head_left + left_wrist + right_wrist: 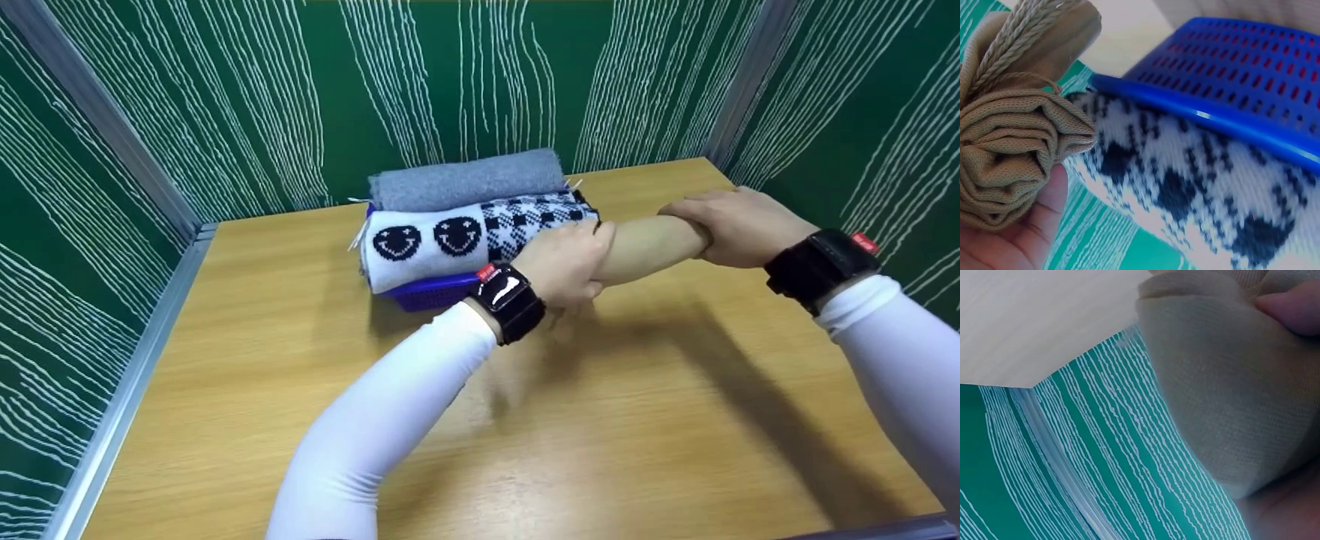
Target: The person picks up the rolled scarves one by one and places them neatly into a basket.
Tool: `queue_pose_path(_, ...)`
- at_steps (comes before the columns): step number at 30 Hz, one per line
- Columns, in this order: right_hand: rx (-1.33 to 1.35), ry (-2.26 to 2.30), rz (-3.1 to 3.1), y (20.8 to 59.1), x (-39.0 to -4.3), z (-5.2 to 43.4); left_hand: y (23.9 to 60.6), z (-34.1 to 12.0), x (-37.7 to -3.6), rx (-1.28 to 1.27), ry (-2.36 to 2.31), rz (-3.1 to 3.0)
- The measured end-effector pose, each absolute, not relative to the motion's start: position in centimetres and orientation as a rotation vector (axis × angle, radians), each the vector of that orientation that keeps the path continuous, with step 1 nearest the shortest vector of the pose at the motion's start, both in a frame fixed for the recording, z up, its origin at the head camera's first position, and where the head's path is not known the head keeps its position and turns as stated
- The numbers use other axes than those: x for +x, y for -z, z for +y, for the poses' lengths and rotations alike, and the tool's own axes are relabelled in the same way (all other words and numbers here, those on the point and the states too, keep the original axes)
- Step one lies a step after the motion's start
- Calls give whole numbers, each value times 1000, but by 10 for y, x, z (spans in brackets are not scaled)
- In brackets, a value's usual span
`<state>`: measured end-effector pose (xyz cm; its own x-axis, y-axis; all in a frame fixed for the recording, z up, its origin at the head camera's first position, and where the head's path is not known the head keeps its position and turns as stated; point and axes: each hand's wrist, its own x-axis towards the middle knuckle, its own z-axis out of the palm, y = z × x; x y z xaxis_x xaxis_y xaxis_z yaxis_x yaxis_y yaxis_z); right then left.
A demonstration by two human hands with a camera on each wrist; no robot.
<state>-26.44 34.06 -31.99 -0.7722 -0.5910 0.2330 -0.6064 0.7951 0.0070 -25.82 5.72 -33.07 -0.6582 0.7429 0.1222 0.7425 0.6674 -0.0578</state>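
A rolled beige scarf (646, 249) is held in the air between my two hands, just right of a blue basket (431, 292). My left hand (564, 261) grips its left end; the left wrist view shows the coiled end of the scarf (1008, 157) and its braided tassels (1022, 48). At the other end, my right hand (750, 225) holds the roll, with the thumb (1294, 309) pressed on the cloth in the right wrist view. In the basket lie a grey rolled scarf (469, 181) and a black-and-white patterned one (424, 244) with smiling faces and checks.
The basket stands on a wooden table (300, 420) near the back. Green walls (480, 82) with white wavy lines enclose the table at the back and both sides, with metal posts (739, 82) at the corners.
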Motion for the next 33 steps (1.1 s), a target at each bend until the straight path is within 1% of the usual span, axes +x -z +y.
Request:
queue_pose_path(20, 944, -109, -2740, 293, -272, 312, 299, 25, -274, -1185, 24, -2745)
queue_pose_path(33, 975, -121, -2690, 283, -275, 295, 284, 2, -278, -1158, 15, -2746)
